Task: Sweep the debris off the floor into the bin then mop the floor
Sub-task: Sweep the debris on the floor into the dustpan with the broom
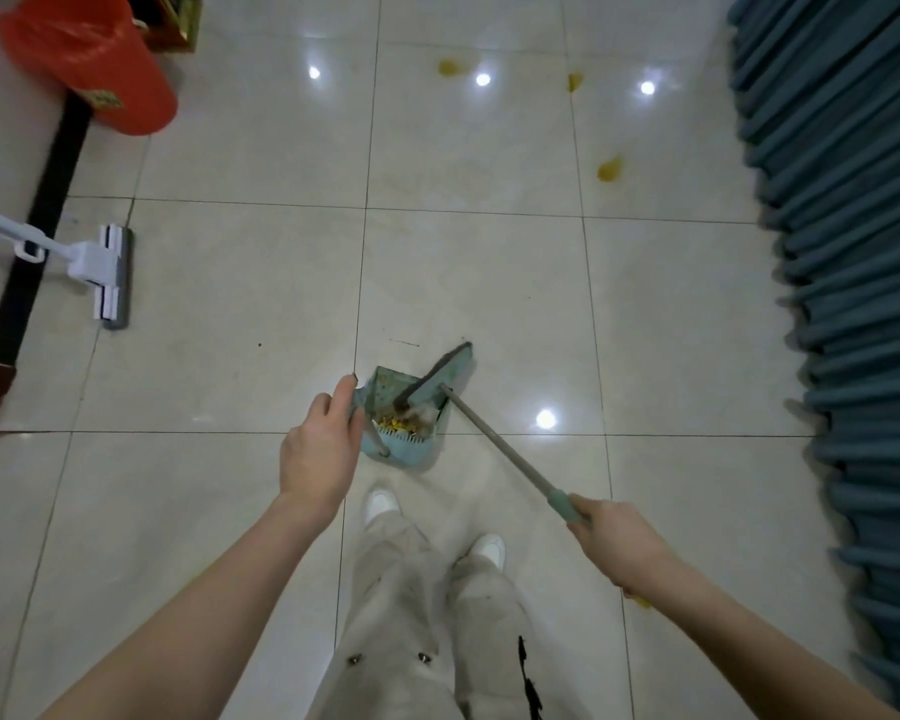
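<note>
Pale trousers (411, 605) and white shoes (382, 504) filled the bottom centre of the frame. Just above them, the left hand (317, 452) was closed over the top of the upright handle of the dustpan (406, 450), though the hand itself hid most of the contact. At lower right, the right hand (617, 543) was wrapped firmly round the teal grip of the broom (440, 374). The broom's head lay at the pan's mouth, with its bristles reaching inside. Yellow debris (392, 421) sat in the pan at frame centre, so the sweeping step looked close to done for this pile. A few dark specks (259, 345) lay on the tiles just beyond. The next move probably called for holding the pan level, carrying it to the red bin (89, 65) in the upper left corner and tipping it there. The mop (106, 275) lay at the left edge, and the yellow stains (610, 168) at upper right were likely its work.
</note>
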The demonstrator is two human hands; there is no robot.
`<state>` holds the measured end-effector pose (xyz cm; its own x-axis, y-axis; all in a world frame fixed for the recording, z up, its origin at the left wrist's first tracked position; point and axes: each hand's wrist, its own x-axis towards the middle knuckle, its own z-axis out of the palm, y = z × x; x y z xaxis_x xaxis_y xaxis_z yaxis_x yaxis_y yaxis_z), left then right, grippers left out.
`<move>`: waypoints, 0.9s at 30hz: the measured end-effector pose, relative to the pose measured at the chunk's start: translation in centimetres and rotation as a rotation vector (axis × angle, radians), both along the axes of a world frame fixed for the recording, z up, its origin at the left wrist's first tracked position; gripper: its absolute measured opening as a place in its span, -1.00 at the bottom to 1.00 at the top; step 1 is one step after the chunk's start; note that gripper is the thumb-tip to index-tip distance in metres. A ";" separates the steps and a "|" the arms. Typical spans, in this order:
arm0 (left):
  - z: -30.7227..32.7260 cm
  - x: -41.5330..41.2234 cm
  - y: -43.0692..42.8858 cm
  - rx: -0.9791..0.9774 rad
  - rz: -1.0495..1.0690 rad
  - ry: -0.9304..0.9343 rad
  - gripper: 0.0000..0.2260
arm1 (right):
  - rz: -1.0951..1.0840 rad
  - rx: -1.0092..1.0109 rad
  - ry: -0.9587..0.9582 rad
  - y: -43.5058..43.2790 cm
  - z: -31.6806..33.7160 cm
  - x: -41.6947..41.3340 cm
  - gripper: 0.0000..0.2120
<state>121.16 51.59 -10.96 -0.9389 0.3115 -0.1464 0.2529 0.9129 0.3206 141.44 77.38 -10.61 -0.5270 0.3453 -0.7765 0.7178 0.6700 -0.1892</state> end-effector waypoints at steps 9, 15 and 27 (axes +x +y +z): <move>-0.1 0.2 -0.8 0.021 -0.012 0.014 -0.67 | 0.004 0.047 0.073 -0.1 -0.8 -8.9 -0.67; -0.2 0.3 -1.0 0.019 0.003 0.027 -0.66 | -0.135 0.013 0.037 -2.0 -5.2 -14.5 -0.76; -0.2 0.5 -0.8 -0.014 -0.005 0.019 -0.66 | 0.213 0.058 -0.084 -1.5 -4.9 0.1 -0.66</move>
<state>121.63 50.79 -11.20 -0.9399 0.3142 -0.1333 0.2632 0.9159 0.3031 141.49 75.88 -15.53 -0.5270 0.2783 -0.8030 0.5708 0.8160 -0.0918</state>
